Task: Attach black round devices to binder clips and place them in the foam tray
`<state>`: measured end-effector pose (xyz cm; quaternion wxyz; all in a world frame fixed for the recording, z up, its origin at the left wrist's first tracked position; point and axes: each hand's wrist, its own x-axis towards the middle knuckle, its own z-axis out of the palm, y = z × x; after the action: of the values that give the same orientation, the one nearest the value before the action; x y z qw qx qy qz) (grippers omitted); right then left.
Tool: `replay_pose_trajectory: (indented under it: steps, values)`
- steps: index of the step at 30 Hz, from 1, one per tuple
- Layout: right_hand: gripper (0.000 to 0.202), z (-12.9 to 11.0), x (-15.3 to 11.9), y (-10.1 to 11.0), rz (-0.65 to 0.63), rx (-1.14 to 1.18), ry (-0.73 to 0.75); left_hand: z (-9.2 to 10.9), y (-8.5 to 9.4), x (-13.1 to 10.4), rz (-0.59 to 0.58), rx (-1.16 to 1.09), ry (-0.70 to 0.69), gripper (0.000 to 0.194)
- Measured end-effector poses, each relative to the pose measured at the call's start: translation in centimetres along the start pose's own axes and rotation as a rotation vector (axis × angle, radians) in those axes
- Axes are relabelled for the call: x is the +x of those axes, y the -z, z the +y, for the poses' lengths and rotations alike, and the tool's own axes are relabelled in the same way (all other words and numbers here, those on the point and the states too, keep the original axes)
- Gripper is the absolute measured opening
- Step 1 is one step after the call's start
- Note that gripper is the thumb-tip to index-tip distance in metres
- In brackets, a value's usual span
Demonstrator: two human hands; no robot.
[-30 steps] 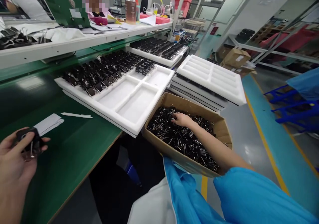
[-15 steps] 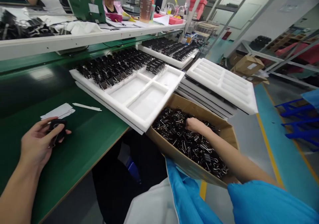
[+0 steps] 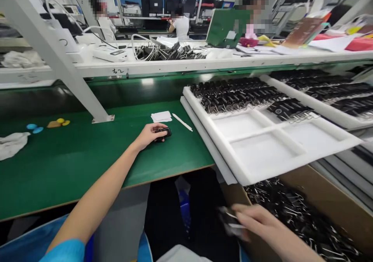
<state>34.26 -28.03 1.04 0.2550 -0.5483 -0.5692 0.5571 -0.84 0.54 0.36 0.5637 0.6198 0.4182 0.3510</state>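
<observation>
My left hand (image 3: 150, 134) rests over the green tabletop, its fingers closed around a small black rounded block (image 3: 163, 134). Just beyond it lie white paper slips (image 3: 161, 116) and a white pen (image 3: 182, 122). My right hand (image 3: 256, 221) pinches a black binder clip (image 3: 232, 222) with silvery wire handles, blurred by motion, above my lap and beside the box. A cardboard box (image 3: 309, 180) full of black binder clips (image 3: 291, 203) stands at the lower right. The white tray (image 3: 233, 163) holds rows of clipped black pieces (image 3: 233, 95) in its far compartments.
A second white tray (image 3: 313, 98) with clipped pieces lies to the right. The shelf (image 3: 186, 65) runs across the back, with a slanted white post (image 3: 67, 79) at left. Blue and yellow bits (image 3: 35, 128) and a white cloth (image 3: 13, 145) lie on the left. Other people sit beyond.
My right hand has come out of the box with a binder clip and moved left. My left hand still holds the black block. The view has turned left.
</observation>
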Motion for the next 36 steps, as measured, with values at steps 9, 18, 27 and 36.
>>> replay_pose_trajectory:
  steps: [9, 18, 27, 36]
  values:
    - [0.041, -7.8, 19.5, -6.3, 0.231, 0.270, 0.416, -0.4, 1.6, 1.0, 0.006, -0.107, 0.000, 0.057]
    - [0.055, -6.9, 26.2, -4.9, 0.373, 0.385, 0.310, 0.0, 2.1, 0.6, -0.009, -0.038, -0.007, 0.051]
    - [0.050, -6.0, 24.4, -4.3, 0.142, 0.341, 0.414, 0.8, 2.8, -0.1, -0.131, -0.027, -0.068, 0.040]
    - [0.055, -5.8, 24.0, -4.3, 0.049, 0.152, 0.440, 1.7, 1.9, -0.8, -0.245, 0.064, -0.035, 0.040]
